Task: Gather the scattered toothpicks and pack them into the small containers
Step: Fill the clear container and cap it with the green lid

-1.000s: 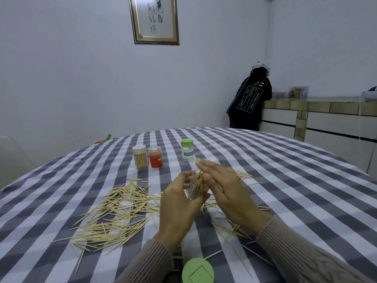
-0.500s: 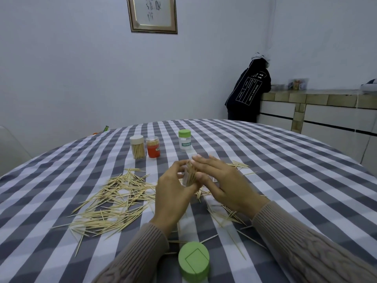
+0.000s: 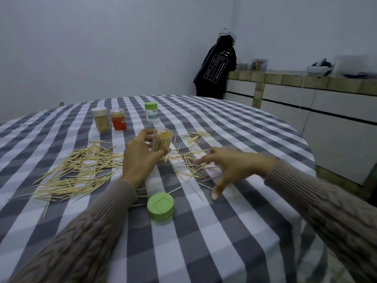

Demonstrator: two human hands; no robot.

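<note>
Toothpicks (image 3: 77, 172) lie in two scatters on the checked table (image 3: 244, 139): a big heap to my left, a thinner spread (image 3: 189, 164) between my hands. My left hand (image 3: 140, 158) grips a clear container (image 3: 162, 140) off the cloth, fingers curled round its side, mouth up and slightly tilted toward the right so a bundle can slide in; it looks nearly full of sticks. My right hand (image 3: 230, 168) holds nothing, fingers spread loose, hovering low over the thinner spread, thumb pointing down near the cloth. I judge it is placed to rake up the next pinch.

Green lid (image 3: 160, 205) sits flat near me, between my forearms, within easy reach for capping. At the far side stand three more containers: one with a pale cap (image 3: 101, 120) packed with sticks, an orange one (image 3: 118, 119) just beside it, and a green-capped one (image 3: 151, 113) apart to their right. They stand clear of the working area.

Most sticks remain loose; early going, I reckon.
</note>
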